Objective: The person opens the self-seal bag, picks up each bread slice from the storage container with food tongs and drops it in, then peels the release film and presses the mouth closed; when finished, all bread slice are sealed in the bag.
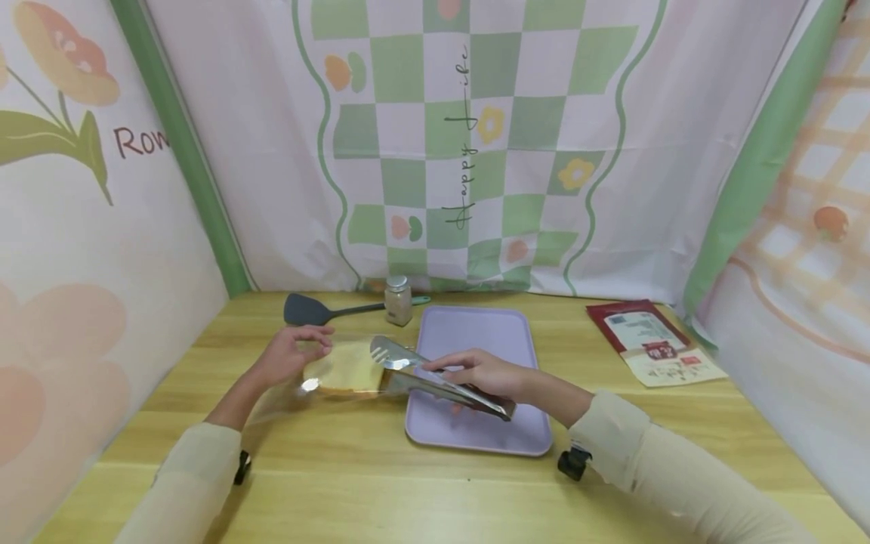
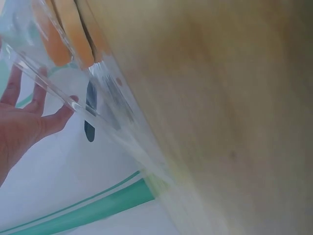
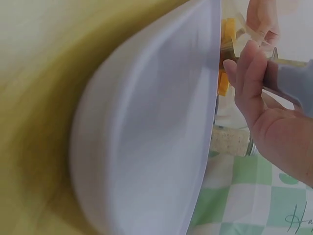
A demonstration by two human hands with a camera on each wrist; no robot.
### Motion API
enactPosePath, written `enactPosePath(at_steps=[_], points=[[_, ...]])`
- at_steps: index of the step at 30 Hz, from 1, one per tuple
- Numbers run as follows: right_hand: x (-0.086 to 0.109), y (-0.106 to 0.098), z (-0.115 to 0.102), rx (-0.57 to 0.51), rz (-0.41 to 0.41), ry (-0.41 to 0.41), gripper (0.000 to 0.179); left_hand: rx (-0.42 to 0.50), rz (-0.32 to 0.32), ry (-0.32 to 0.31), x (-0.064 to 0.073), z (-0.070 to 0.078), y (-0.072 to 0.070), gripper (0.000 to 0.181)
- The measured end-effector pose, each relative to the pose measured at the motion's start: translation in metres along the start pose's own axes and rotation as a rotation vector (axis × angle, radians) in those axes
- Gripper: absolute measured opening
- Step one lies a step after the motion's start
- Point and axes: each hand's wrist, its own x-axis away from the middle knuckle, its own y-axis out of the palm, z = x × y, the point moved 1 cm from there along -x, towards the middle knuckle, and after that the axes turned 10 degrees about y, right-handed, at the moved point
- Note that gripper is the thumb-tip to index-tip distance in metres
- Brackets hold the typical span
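Slices of bread (image 1: pixel 347 367) with orange-brown crusts lie in a clear plastic bag (image 2: pixel 120 115), left of the lilac tray (image 1: pixel 476 332). My left hand (image 1: pixel 288 357) holds the bag's edge, thumb and fingers at the film in the left wrist view. My right hand (image 1: pixel 484 372) grips metal tongs (image 1: pixel 445 387) above the tray. Their two arms stand apart and point left, the ends at the right side of the bread. Whether the tips touch a slice cannot be made out. In the right wrist view, the tongs' grey handle (image 3: pixel 288 81) passes through the fingers.
A glass jar (image 1: pixel 398 302) with a metal lid stands behind the bread. Behind it lies a dark spatula (image 1: pixel 309 310) with a green handle end. A red and cream packet (image 1: pixel 655 344) lies at the right of the wooden table (image 1: pixel 408 499). Printed curtains surround the table.
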Motion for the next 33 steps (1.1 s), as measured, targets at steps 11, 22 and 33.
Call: enactPosePath(at_steps=[11, 22, 33], points=[[0.016, -0.018, 0.012, 0.006, 0.044, -0.018, 0.041, -0.005, 0.006, 0.012, -0.001, 0.005, 0.004, 0.006], [0.035, -0.039, 0.029, -0.002, 0.025, -0.054, 0.043, -0.036, 0.001, 0.020, -0.002, 0.003, 0.005, 0.006], [0.054, -0.060, 0.040, 0.009, 0.053, -0.056, 0.046, -0.019, -0.012, 0.057, -0.001, 0.005, 0.003, 0.007]])
